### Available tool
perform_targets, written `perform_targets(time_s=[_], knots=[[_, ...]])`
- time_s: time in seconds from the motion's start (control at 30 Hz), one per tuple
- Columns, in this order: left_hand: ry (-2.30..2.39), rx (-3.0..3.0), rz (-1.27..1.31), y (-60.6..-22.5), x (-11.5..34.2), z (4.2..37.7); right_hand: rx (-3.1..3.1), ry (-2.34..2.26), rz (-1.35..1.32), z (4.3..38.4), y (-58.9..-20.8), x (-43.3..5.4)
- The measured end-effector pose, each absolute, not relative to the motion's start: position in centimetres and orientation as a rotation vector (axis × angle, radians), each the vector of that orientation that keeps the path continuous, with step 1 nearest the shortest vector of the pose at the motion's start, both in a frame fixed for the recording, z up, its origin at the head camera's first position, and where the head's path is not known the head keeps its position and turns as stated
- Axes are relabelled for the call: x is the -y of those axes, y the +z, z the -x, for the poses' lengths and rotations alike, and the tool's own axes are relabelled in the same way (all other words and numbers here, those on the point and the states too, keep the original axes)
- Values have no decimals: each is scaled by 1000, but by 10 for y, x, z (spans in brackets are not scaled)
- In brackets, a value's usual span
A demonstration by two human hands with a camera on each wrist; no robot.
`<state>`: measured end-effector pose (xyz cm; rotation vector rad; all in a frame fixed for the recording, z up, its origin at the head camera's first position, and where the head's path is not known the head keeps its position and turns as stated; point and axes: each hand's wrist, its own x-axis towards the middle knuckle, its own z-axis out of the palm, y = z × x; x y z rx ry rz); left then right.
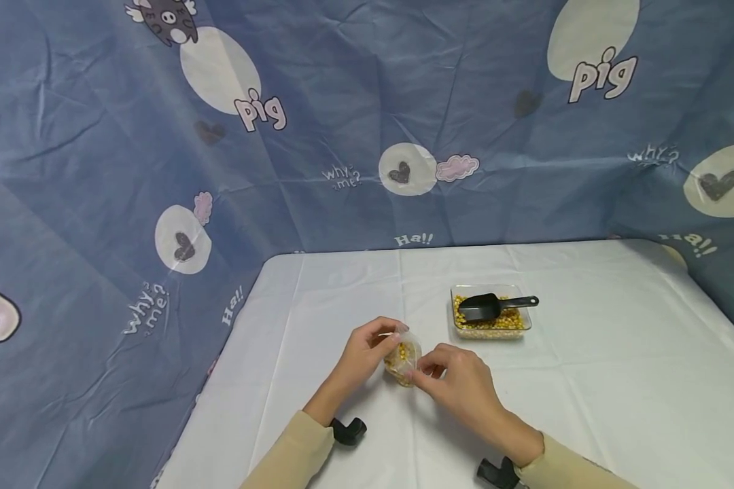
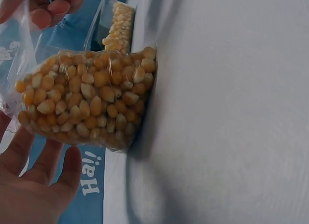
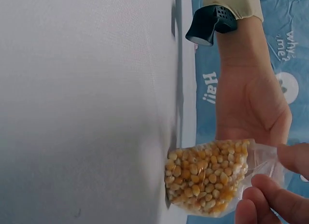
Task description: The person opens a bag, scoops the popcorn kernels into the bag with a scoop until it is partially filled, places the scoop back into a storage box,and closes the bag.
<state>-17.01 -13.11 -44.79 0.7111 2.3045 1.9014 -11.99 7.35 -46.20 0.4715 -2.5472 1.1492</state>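
A clear plastic bag of yellow corn kernels (image 1: 402, 361) stands upright on the white cloth, its kernels filling the lower part (image 2: 91, 93). At the bag's left side, my left hand (image 1: 367, 350) pinches the upper rim between thumb and forefinger; its other fingers are spread beside the bag in the left wrist view. My right hand (image 1: 459, 380) pinches the rim's near right side, thumb against fingertips. In the right wrist view, the thin upper plastic (image 3: 265, 161) stretches toward the right fingertips. The left hand's fingertips are hidden behind the bag there.
Behind the right hand stands a clear rectangular container (image 1: 492, 334) of corn kernels, with a black scoop (image 1: 486, 308) lying on top, its handle jutting right over the rim. A blue printed curtain (image 1: 342, 217) borders the white-covered table (image 1: 618, 394) at back and left.
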Motion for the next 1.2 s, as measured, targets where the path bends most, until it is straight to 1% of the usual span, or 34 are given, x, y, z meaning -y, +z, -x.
perform_targets(time_s=[0.23,0.5,0.77,0.9,1.2], knots=[[1984,-2299,-691,-448,129,169,2583,1180,-453,118,-466,-74],[2074,-2234,-653,-473,132,180,2638,1306,-444,118,-467,-72],[2139,-2237,-636,-473,132,180,2588,1332,-397,115,-460,-78],[2158,-2281,-598,-472,134,178,2478,1264,-433,116,-458,-83],[2161,-2390,-576,-465,136,166,2283,1159,-559,130,-459,-97]])
